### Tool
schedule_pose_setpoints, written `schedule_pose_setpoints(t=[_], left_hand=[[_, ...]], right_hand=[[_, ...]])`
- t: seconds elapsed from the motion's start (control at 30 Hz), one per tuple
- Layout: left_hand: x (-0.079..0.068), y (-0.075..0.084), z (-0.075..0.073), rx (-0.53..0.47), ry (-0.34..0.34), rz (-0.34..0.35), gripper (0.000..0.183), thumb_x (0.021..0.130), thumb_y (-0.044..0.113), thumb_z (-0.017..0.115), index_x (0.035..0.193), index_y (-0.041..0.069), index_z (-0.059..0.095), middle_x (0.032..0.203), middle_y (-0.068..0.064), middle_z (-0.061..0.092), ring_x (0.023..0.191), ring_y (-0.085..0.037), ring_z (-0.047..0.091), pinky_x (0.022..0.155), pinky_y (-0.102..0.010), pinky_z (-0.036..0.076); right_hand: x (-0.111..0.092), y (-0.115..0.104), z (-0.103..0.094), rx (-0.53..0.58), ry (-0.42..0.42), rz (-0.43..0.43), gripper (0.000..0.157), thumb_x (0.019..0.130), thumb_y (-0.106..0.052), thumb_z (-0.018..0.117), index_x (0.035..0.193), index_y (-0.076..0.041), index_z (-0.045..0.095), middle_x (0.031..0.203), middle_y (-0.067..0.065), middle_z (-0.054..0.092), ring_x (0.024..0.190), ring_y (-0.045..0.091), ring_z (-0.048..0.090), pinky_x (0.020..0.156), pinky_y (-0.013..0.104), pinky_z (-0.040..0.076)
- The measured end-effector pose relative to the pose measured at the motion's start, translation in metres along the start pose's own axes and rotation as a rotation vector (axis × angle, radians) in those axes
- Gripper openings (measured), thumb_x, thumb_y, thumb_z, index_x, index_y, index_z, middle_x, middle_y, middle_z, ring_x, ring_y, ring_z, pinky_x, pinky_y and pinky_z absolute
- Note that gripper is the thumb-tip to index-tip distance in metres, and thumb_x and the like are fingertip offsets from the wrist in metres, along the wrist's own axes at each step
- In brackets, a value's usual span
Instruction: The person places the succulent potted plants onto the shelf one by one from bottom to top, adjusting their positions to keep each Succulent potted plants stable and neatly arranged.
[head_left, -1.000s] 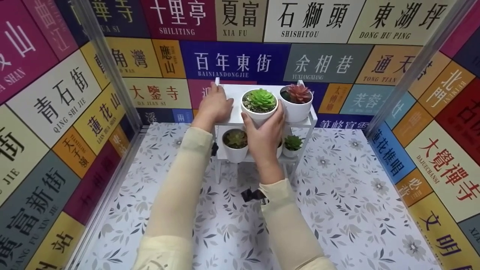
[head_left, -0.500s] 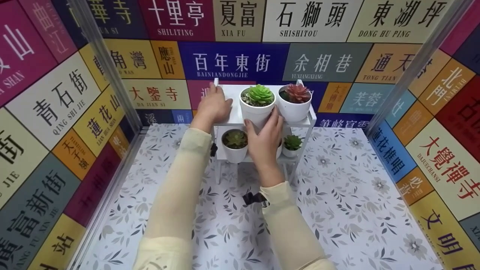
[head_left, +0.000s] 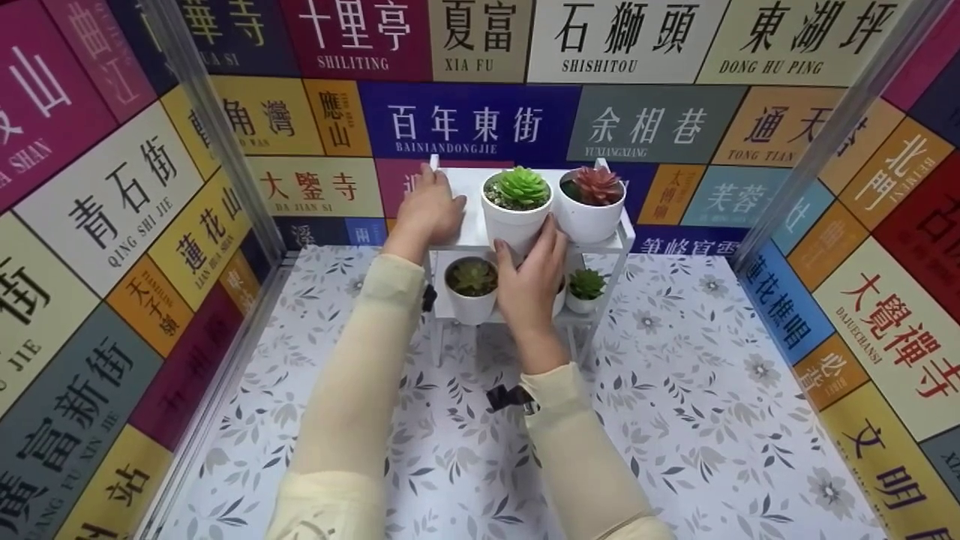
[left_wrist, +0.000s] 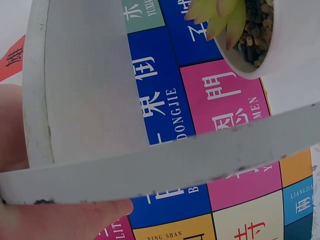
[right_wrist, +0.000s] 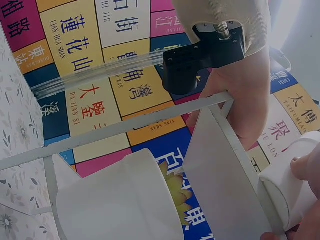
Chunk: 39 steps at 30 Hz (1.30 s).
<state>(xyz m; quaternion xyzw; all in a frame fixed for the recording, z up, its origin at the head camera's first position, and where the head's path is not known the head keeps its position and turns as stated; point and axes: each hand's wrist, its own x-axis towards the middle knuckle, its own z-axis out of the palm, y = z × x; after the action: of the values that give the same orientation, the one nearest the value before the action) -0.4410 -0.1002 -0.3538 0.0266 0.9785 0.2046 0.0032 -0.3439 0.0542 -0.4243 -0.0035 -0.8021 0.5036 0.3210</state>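
Note:
In the head view my left hand (head_left: 430, 210) grips the top left corner of a white two-tier plant shelf (head_left: 469, 238). Fingers on both sides of the shelf's edge show in the left wrist view. My right hand (head_left: 531, 289) holds the lower part of a white pot with a bright green succulent (head_left: 517, 210), thumb on its left and fingers on its right. That pot stands nearly upright at the top tier's front edge; in the right wrist view its base meets the shelf board. Beside it on the right is a white pot with a red succulent (head_left: 592, 204).
On the lower tier stand a pot with a dark green succulent (head_left: 471, 289) and a smaller potted plant (head_left: 585, 289); another pot is mostly hidden behind my right hand. A leaf-patterned cloth (head_left: 675, 390) lies below, with sign-printed walls (head_left: 480, 124) around.
My right hand has slid down from near the rim to the lower part of the green succulent's pot, showing more of its white side. The left hand has stayed in place.

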Motion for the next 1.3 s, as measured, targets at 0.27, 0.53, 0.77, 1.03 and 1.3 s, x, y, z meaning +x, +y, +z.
schedule_pose_setpoints(t=[0.27,0.53,0.77,1.03,1.3], left_hand=[[0.0,0.002,-0.001,-0.001,0.003,0.001,0.077,0.113,0.042,0.041,0.168,-0.005,0.016,0.179,-0.024,0.003,0.166,-0.04,0.013,0.137,-0.053,0.015],[-0.001,0.006,0.0,-0.021,0.004,-0.013,0.079,0.112,0.043,0.044,0.168,-0.004,0.016,0.179,-0.023,0.003,0.166,-0.041,0.015,0.136,-0.053,0.017],[0.001,0.011,0.003,-0.011,-0.009,-0.004,0.079,0.112,0.043,0.043,0.168,-0.005,0.016,0.179,-0.024,0.002,0.166,-0.039,0.012,0.137,-0.052,0.015],[0.008,0.006,0.002,-0.199,-0.002,0.01,0.075,0.113,0.043,0.042,0.168,-0.002,0.02,0.179,-0.023,0.003,0.167,-0.038,0.012,0.138,-0.047,0.013],[-0.018,-0.035,0.024,-0.736,0.283,0.093,0.051,0.11,0.03,0.054,0.147,-0.005,0.057,0.16,-0.03,0.048,0.153,-0.036,0.044,0.129,-0.038,0.035]], right_hand=[[0.002,0.002,-0.001,0.017,0.044,-0.015,0.071,0.097,-0.017,0.077,0.155,0.006,0.044,0.144,0.024,0.052,0.14,0.037,0.05,0.126,0.046,0.038],[0.007,0.005,0.0,-0.005,0.108,0.0,0.058,0.093,-0.014,0.08,0.143,0.003,0.055,0.132,0.02,0.058,0.126,0.034,0.058,0.113,0.045,0.048],[0.01,0.012,0.001,0.001,0.168,-0.015,0.044,0.092,-0.002,0.073,0.134,0.002,0.059,0.123,0.018,0.06,0.118,0.032,0.06,0.105,0.042,0.051],[0.013,0.021,0.007,0.021,0.219,-0.088,0.037,0.092,0.001,0.068,0.128,0.004,0.061,0.118,0.019,0.061,0.115,0.033,0.06,0.106,0.042,0.05],[0.002,0.032,0.016,0.142,0.14,-0.145,0.04,0.091,0.005,0.069,0.13,0.003,0.063,0.122,0.019,0.063,0.116,0.029,0.062,0.1,0.037,0.059]])
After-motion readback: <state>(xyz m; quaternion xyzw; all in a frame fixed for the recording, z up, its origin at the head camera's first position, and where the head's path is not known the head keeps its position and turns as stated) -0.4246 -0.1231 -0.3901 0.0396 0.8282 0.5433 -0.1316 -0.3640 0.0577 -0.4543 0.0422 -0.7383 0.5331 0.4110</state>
